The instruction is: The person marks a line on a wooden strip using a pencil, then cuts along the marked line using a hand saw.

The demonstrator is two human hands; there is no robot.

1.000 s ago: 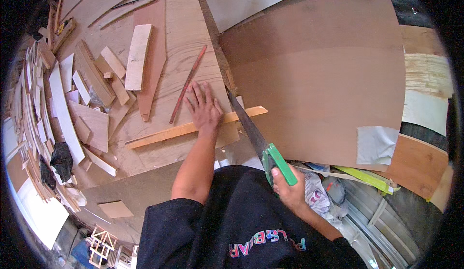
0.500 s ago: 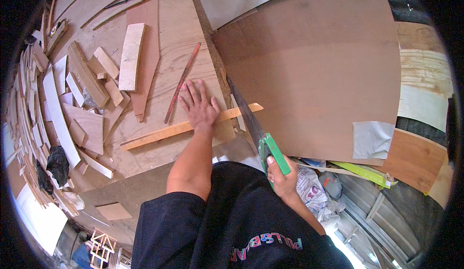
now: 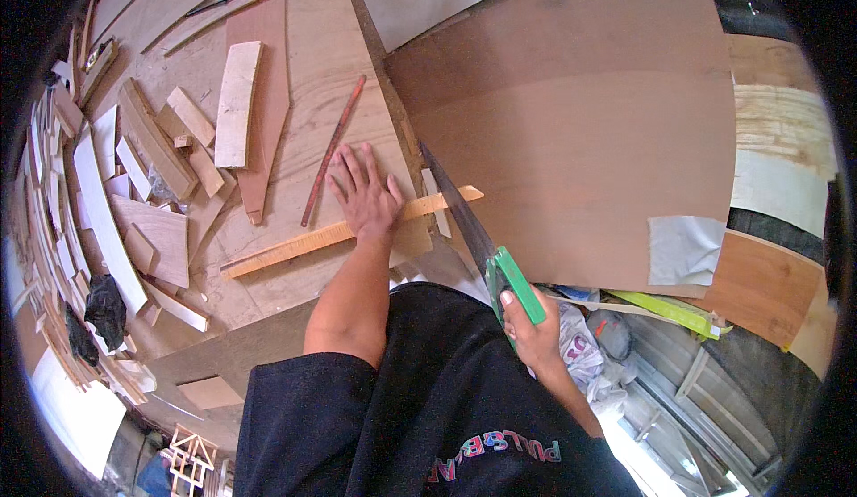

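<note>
My left hand [image 3: 366,200] lies on a narrow wooden strip [image 3: 299,245], its fingers spread flat on the plywood table [image 3: 335,41]. Past the table's right edge, the strip's end sticks out. My right hand [image 3: 537,336] is wrapped round the green handle of a handsaw [image 3: 467,226]. The dark blade slants away from me across the strip, just beyond the table edge. From here I cannot tell how deep any cut runs. A worn red stick [image 3: 335,149] lies beyond my left fingertips.
Wood offcuts [image 3: 161,140] cover the table's left side, with a pale block [image 3: 238,104] on a tapered brown board [image 3: 268,149]. A large brown sheet [image 3: 571,131] spreads to the right. A yellow-green level-like bar [image 3: 665,312] and plastic bags [image 3: 580,354] lie near my right arm.
My right hand has drawn the saw handle slightly back toward me and to the right. My left hand stays on the strip. The whole view has shifted a little.
</note>
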